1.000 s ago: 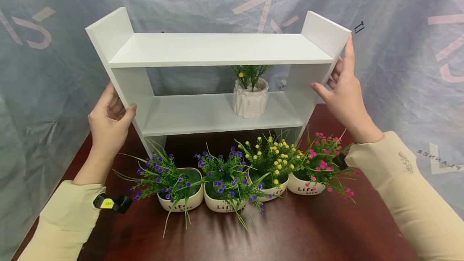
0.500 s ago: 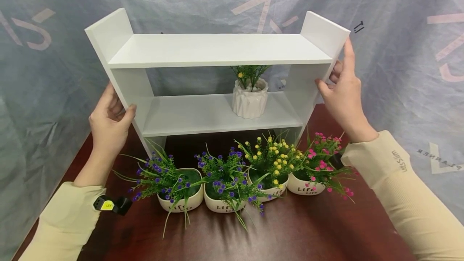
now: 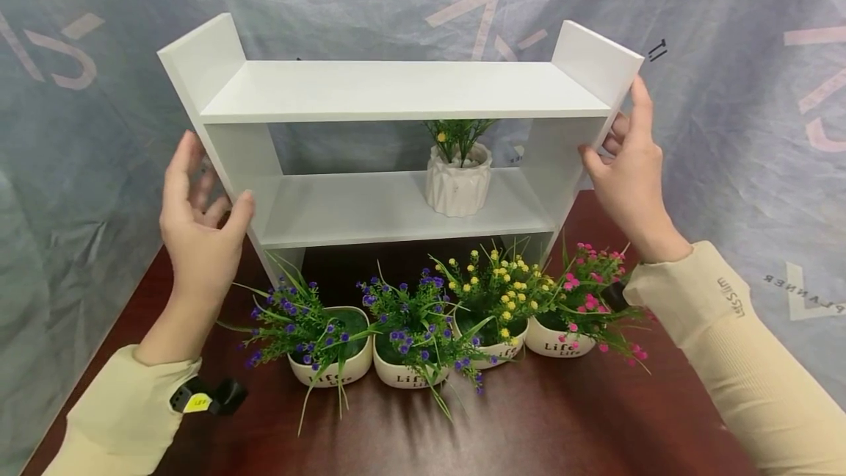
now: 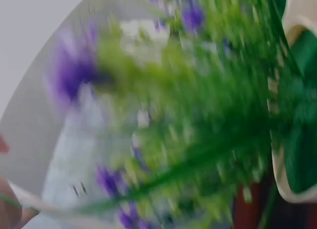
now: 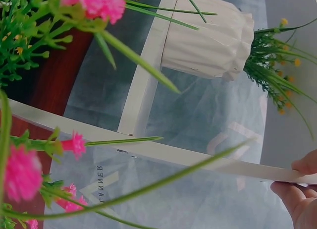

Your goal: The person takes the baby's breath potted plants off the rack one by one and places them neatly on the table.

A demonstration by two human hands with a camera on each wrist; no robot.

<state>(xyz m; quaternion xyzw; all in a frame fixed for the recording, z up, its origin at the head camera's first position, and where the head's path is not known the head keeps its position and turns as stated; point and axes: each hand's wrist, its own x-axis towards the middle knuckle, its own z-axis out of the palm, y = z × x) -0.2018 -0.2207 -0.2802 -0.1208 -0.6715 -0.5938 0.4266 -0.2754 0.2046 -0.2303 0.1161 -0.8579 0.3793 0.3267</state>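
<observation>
A white two-tier shelf (image 3: 405, 88) stands upright on the table. Its right side panel is held by my right hand (image 3: 631, 186), thumb at the front edge and fingers along the outer face; the right wrist view shows thumb and fingers (image 5: 292, 197) on either side of that panel. My left hand (image 3: 201, 241) is by the left side panel with its fingers spread and lifted off; whether the thumb touches the edge I cannot tell. On the middle board sits a white ribbed pot (image 3: 459, 181) with a green plant, its top hidden behind the upper board.
Before the shelf is a row of oval "Life" pots: two with purple flowers (image 3: 330, 362) (image 3: 408, 374), one with yellow flowers (image 3: 505, 292), one with pink flowers (image 3: 588, 303). They stand on a dark red table (image 3: 515, 432). A grey printed cloth (image 3: 370, 6) hangs behind.
My left hand has loosened from the left panel, its fingers spreading and moving outward. My right hand keeps its hold, its thumb moving slightly closer to the panel edge. Shelf and pots stay put.
</observation>
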